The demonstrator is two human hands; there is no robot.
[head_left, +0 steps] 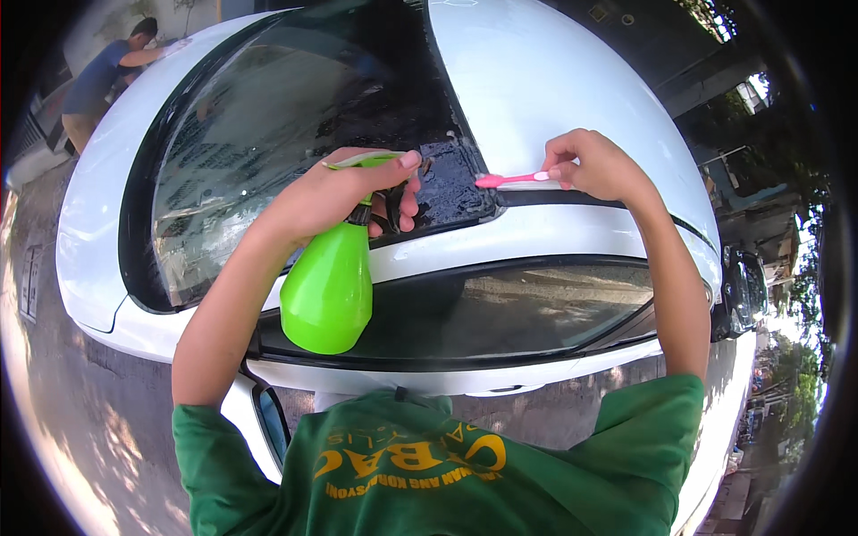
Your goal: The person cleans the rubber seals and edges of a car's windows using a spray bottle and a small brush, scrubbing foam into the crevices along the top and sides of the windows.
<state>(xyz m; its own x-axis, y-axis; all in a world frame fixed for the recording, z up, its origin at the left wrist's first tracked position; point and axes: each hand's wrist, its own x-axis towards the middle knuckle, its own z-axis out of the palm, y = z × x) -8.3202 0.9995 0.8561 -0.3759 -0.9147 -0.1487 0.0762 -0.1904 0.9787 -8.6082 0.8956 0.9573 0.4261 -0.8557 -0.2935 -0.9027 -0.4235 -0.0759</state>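
My left hand (323, 198) is wrapped round the neck of a bright green spray bottle (327, 290), its thumb over the top of the spray head. The bottle hangs over the edge of the windshield (268, 125) of a white car. In my right hand (603, 165), fingertips pinch the handle of a pink toothbrush (514, 180). Its head points left and lies at the windshield's upper corner, where glass, roof (545, 80) and side frame meet; the bristles cannot be made out. A wet, foamy patch (444, 189) covers the glass between my hands.
The car's side window (536, 308) lies below my arms, with the side mirror (271, 418) near my left elbow. At the far left, another person (100, 82) in a blue shirt leans over the hood (103, 210). A dark vehicle (742, 290) stands at the right.
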